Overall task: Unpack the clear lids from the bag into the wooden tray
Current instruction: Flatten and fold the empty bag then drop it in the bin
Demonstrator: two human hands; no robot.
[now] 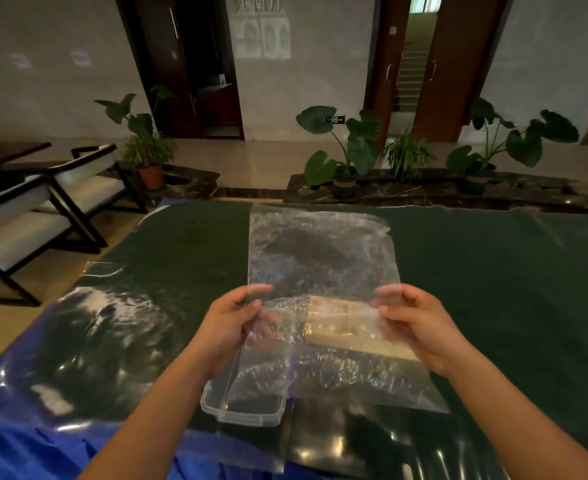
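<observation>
One wide dark green table (pixel 493 271) fills the lower frame. Above its centre, a crinkled clear plastic bag (pixel 320 251) is held up. A pale wooden tray (pixel 341 320) shows through it at centre. A clear rectangular plastic lid (pixel 247 410) lies at lower centre, partly behind the bag. The left hand (pixel 226 323) and right hand (pixel 420 323) pinch the bag's side edges, thumbs over curled fingers.

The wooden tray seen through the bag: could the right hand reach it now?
Probably not directly: the right hand pinches the clear bag, which is spread over the wooden tray.
</observation>
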